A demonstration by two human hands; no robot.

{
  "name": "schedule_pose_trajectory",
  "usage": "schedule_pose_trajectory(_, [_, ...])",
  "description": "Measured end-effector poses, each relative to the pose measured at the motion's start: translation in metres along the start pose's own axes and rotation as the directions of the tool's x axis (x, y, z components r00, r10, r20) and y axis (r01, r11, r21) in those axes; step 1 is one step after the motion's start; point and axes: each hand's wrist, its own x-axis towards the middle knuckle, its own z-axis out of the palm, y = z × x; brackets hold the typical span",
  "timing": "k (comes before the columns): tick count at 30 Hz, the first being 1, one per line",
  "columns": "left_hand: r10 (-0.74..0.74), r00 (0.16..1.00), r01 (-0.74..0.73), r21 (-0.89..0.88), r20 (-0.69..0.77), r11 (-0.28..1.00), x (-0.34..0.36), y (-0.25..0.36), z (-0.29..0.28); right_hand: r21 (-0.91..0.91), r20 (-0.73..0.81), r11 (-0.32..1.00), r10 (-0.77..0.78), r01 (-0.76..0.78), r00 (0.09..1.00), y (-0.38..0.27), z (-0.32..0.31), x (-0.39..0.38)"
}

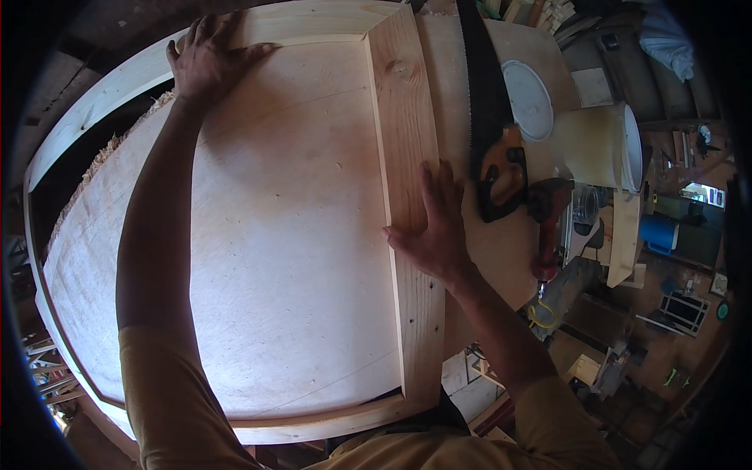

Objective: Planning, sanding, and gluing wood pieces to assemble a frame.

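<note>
Your left hand [207, 66] is splayed on the wooden frame [401, 110], right hand [437, 231] spread across it, neither clasping; handsaw [501, 174] right of both.

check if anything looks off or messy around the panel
Yes. The plywood panel stops short of the wooden frame at upper left, leaving a dark gap. Along that edge sits a ragged brown fringe, perhaps wood shavings, unlike the straighter edges elsewhere.
</note>
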Motion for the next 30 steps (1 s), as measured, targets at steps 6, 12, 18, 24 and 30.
schedule_pose_trajectory(6, [-0.03, 0.999, 0.029, 0.051, 0.032, 0.998, -0.001, -0.001, 0.006, 0.001, -0.006, 1.0, 0.002, -0.002, 1.0, -0.003, -0.001, -0.002])
schedule_pose_trajectory(12, [-0.023, 1.0, 0.022, 0.068, 0.013, 0.997, 0.001, 0.0, 0.008, -0.01, -0.012, 1.0, -0.009, 0.008, 1.0, -0.004, 0.0, -0.001])
schedule_pose_trajectory(18, [-0.032, 0.999, 0.029, 0.097, 0.033, 0.995, 0.003, 0.0, 0.005, -0.007, -0.015, 0.999, -0.035, 0.035, 0.999, -0.003, 0.001, 0.001])
schedule_pose_trajectory(24, [-0.019, 1.0, 0.019, 0.069, 0.001, 0.997, -0.001, -0.004, 0.005, -0.03, -0.029, 0.999, -0.034, 0.034, 0.999, -0.007, 0.003, -0.004])
schedule_pose_trajectory(30, [0.016, 0.939, 0.027, -0.12, 0.344, 0.992, -0.008, 0.024, -0.032, -0.152, -0.054, 0.988, -0.044, 0.035, 0.998, 0.007, 0.015, -0.011])
